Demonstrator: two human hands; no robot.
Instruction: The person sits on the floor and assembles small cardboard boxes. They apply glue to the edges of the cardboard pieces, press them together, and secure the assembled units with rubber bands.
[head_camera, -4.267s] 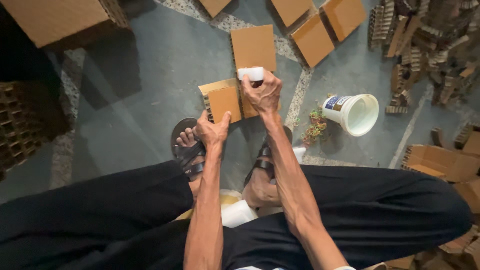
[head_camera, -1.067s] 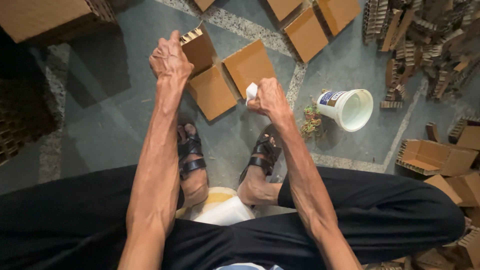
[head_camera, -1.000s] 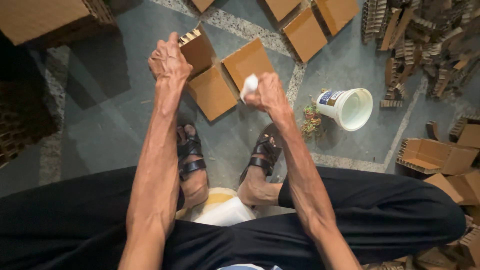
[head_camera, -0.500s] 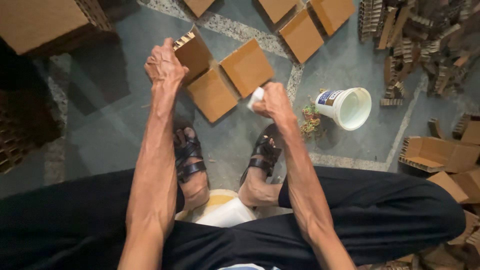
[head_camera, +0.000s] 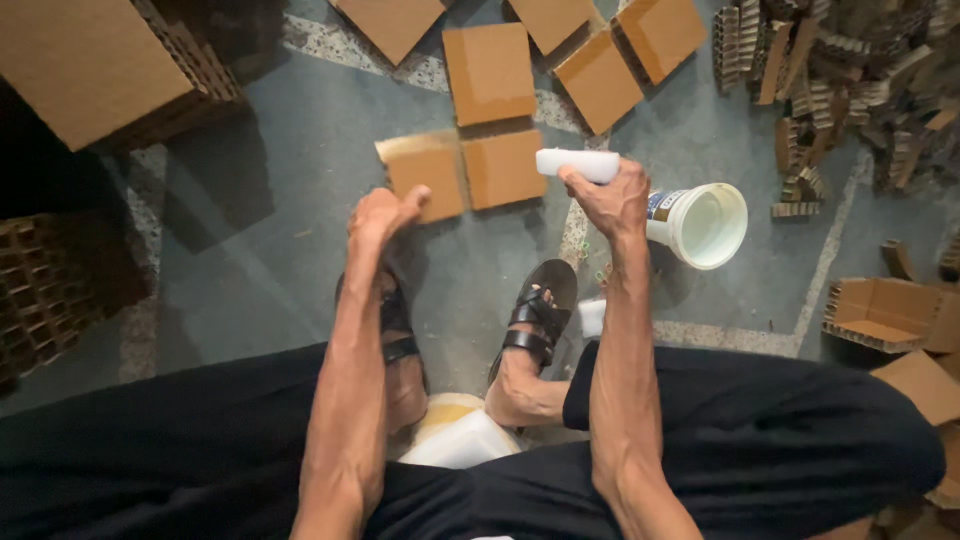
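Observation:
My left hand (head_camera: 383, 215) hovers over the floor with its fingers curled on nothing, its thumb just short of a brown cardboard square (head_camera: 425, 176). That square lies flat, edge to edge with a second square (head_camera: 504, 168). My right hand (head_camera: 612, 196) grips a white oblong block (head_camera: 576, 164), held above the floor to the right of the second square. A white bucket (head_camera: 702, 224) with pale liquid lies tilted just right of that hand.
Several more cardboard squares (head_camera: 490, 72) lie on the grey floor farther out. A honeycomb cardboard stack (head_camera: 95, 65) stands top left, a heap of honeycomb strips (head_camera: 850, 70) top right, an open box (head_camera: 880, 312) at right. My sandalled feet (head_camera: 540, 310) and a white container (head_camera: 462, 442) are below.
My left hand has laid its cardboard square on the floor beside the other one, let go and drawn back. My right hand, still holding the white block, now shows farther right in view.

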